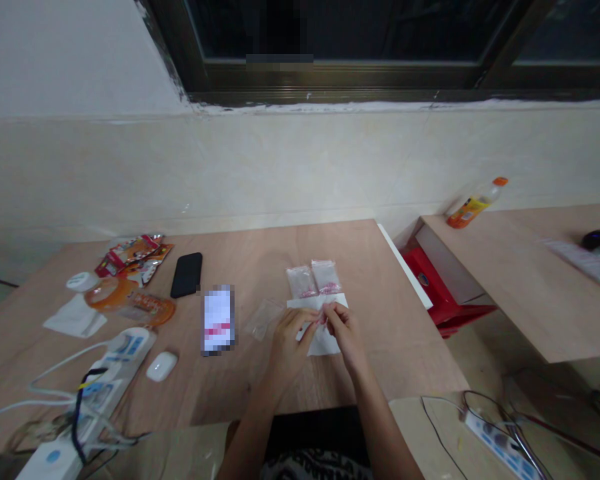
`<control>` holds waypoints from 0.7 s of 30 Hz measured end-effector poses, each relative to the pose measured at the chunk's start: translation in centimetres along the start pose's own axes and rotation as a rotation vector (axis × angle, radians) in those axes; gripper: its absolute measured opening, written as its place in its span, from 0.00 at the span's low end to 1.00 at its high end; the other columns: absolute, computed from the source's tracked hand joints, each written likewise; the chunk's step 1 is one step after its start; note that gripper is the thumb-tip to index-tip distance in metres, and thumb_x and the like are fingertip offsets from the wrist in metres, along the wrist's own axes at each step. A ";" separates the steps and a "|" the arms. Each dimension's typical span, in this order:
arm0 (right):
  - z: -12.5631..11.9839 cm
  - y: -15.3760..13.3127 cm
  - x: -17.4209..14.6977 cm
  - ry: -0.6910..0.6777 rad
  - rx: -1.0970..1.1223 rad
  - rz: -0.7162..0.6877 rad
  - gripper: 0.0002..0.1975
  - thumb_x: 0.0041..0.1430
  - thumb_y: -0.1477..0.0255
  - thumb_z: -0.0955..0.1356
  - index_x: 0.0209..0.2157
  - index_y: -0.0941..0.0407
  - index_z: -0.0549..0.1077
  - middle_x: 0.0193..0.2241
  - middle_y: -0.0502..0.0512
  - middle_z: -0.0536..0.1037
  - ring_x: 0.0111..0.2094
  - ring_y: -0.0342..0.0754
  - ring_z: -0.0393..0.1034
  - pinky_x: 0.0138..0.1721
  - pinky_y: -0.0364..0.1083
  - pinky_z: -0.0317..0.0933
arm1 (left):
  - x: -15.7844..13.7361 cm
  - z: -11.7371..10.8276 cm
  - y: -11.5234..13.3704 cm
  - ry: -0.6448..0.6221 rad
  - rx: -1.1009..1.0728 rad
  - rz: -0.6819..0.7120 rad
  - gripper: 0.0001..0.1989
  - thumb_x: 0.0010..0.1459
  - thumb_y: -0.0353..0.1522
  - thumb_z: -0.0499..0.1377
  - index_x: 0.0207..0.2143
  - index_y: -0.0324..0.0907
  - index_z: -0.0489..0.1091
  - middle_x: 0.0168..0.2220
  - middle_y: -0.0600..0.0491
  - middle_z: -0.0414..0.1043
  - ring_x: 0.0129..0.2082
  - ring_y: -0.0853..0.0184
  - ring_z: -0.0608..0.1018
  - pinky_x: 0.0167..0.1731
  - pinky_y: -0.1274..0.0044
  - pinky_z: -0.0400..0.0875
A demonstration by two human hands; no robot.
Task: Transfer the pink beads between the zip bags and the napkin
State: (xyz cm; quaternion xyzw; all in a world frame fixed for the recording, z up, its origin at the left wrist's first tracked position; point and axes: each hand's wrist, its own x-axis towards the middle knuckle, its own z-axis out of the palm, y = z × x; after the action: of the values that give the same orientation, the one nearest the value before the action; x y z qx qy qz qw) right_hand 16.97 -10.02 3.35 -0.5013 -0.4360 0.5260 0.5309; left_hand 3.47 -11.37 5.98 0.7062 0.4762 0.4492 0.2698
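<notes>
My left hand and my right hand meet over a white sheet of paper on the wooden table. Between their fingertips they pinch a small clear bag with a pink strip. Just beyond the paper lie two more small clear bags with pink contents, a left one and a right one. An empty clear bag lies left of my left hand.
A phone with a lit screen and a black phone lie to the left. Further left are snack wrappers, an orange bottle on its side, power strips, a white earbud case. A second table stands at right.
</notes>
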 end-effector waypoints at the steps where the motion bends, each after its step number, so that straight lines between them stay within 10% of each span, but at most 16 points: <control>1: -0.3 -0.2 -0.2 -0.025 -0.001 0.016 0.23 0.56 0.53 0.67 0.19 0.56 0.67 0.14 0.44 0.59 0.17 0.39 0.51 0.20 0.41 0.47 | -0.4 0.0 0.0 0.012 0.012 -0.004 0.05 0.58 0.28 0.57 0.32 0.43 0.72 0.37 0.52 0.78 0.38 0.66 0.77 0.34 0.76 0.70; 21: -2.1 -1.9 -2.6 -0.357 -0.518 -0.169 0.11 0.61 0.67 0.65 0.28 0.57 0.72 0.24 0.50 0.73 0.27 0.45 0.65 0.30 0.42 0.55 | -1.5 -0.5 1.2 -0.119 -0.223 -0.482 0.12 0.52 0.39 0.60 0.29 0.39 0.74 0.27 0.50 0.77 0.26 0.66 0.77 0.27 0.77 0.69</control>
State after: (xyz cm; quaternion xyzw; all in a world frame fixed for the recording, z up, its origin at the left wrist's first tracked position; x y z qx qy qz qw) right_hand 19.09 -12.65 5.11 -0.4816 -0.6816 0.4313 0.3427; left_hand 3.28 -13.26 6.61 0.5635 0.5615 0.3792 0.4726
